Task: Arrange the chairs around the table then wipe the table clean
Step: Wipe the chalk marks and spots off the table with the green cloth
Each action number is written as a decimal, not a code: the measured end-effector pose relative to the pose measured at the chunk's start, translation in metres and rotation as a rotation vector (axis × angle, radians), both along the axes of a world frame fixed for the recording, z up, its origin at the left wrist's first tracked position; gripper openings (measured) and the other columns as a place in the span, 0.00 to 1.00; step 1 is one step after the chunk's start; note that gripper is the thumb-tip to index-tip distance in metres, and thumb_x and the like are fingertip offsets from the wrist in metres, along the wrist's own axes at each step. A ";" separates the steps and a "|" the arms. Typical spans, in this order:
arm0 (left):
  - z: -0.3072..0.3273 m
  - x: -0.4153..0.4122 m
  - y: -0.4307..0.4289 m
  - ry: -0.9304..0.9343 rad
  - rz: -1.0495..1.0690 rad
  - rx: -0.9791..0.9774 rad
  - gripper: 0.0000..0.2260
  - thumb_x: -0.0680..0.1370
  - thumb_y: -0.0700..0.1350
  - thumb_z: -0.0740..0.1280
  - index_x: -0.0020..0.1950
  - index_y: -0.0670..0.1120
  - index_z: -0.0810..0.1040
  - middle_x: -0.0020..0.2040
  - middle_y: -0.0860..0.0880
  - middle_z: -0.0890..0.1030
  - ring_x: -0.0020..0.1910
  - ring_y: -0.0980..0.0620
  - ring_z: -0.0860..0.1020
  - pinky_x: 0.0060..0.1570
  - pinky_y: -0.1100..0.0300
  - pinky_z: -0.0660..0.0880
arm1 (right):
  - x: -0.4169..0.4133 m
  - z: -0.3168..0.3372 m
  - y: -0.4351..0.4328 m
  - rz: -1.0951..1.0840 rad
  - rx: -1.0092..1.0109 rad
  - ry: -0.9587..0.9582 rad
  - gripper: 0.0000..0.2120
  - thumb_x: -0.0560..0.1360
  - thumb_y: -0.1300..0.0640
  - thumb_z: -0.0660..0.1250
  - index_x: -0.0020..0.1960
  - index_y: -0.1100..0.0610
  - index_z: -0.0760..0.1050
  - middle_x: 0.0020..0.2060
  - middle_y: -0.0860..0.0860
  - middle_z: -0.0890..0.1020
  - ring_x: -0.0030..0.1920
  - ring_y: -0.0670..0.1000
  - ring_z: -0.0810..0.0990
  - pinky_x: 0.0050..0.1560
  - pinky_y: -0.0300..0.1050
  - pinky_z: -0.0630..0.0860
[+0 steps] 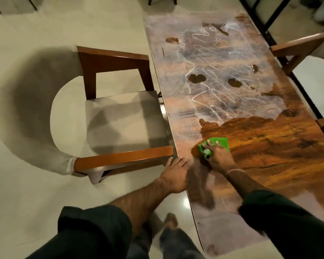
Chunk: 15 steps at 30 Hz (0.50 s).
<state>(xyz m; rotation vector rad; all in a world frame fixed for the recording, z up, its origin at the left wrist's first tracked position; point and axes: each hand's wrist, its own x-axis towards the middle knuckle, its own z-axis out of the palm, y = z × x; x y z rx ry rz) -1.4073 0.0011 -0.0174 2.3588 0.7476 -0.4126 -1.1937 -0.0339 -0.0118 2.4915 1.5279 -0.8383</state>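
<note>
Presently: green cloth point(221, 143), soft, light, probably damp, at the table's point(269, 146) seven o'clock, pinned under the right hand's point(218, 158) flat spread fingers, best bunched from above; left hand point(176, 174) rests released on the edge at the cloth's eight o'clock.

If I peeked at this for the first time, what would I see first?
Probably the bright green cloth under the right hand, pressed on the near part of the long wooden table. Next, the dark brown blobs and white cloudy smears on the table's far half. A chair with a grey cushion stands at the table's left side.
</note>
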 end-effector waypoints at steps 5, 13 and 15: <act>0.005 0.009 0.037 0.046 -0.045 0.037 0.32 0.80 0.50 0.63 0.81 0.43 0.56 0.83 0.45 0.53 0.81 0.47 0.49 0.79 0.43 0.42 | -0.062 -0.015 0.020 -0.011 -0.018 -0.021 0.35 0.77 0.57 0.63 0.80 0.48 0.52 0.80 0.49 0.47 0.79 0.61 0.44 0.73 0.68 0.51; -0.003 0.016 0.099 0.099 -0.108 0.069 0.34 0.81 0.51 0.61 0.82 0.45 0.50 0.83 0.47 0.47 0.82 0.47 0.46 0.79 0.41 0.42 | -0.023 -0.012 0.056 -0.253 -0.017 -0.062 0.34 0.79 0.54 0.61 0.80 0.50 0.50 0.80 0.51 0.46 0.78 0.63 0.44 0.73 0.69 0.49; -0.006 0.022 0.111 0.093 -0.094 0.085 0.33 0.80 0.50 0.62 0.82 0.46 0.52 0.83 0.48 0.47 0.82 0.48 0.45 0.78 0.41 0.42 | -0.032 -0.012 0.073 -0.207 0.014 -0.035 0.35 0.78 0.54 0.61 0.80 0.50 0.49 0.80 0.50 0.45 0.78 0.64 0.42 0.73 0.70 0.46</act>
